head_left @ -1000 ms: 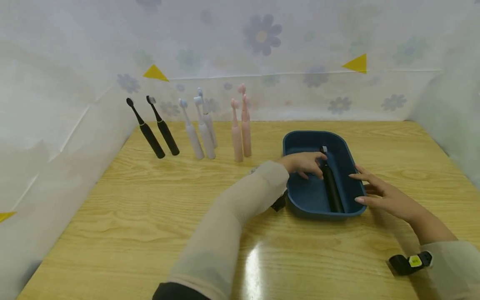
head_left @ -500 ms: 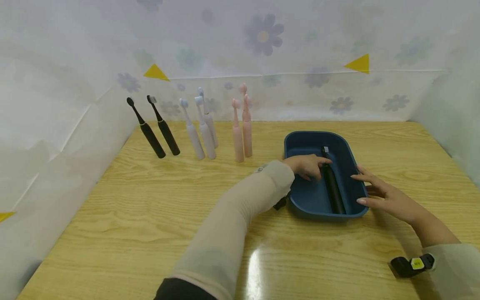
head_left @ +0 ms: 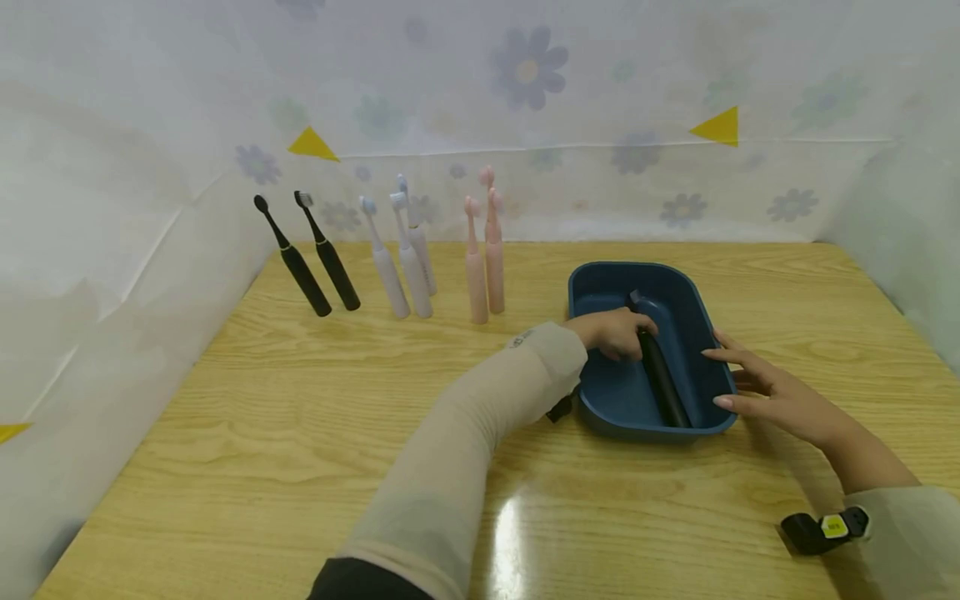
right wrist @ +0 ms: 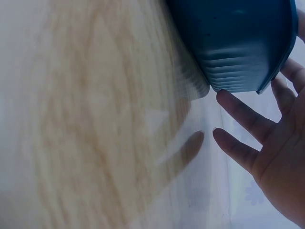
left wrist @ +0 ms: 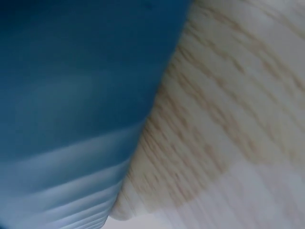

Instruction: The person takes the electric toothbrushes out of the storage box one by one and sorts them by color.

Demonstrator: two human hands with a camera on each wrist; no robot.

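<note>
Inside the blue bin (head_left: 626, 421), my left hand (head_left: 617, 333) pinches a black electric toothbrush (head_left: 663, 379) near its neck. The toothbrush lies slanted, its brush head towards the bin's far wall and its handle end at the near wall. My fingers cover part of its neck. My right hand (head_left: 787, 400) is spread at the bin's right side, fingertips touching the rim. In the right wrist view its fingers (right wrist: 248, 117) look extended beside the bin's outer wall (right wrist: 238, 43). Only the bin's outer wall (left wrist: 86, 95) and the table show in the left wrist view; the left hand is hidden there.
To the left of the bin stand two black toothbrushes (head_left: 303, 279), three white ones (head_left: 411, 275) and several pink ones (head_left: 476, 283). The wooden table (head_left: 300, 467) meets a flower-patterned backdrop (head_left: 585, 200) behind them.
My left hand has gone from reaching over the black toothbrush to pinching it. The toothbrush's head end has shifted slightly left. My right hand stays at the rim.
</note>
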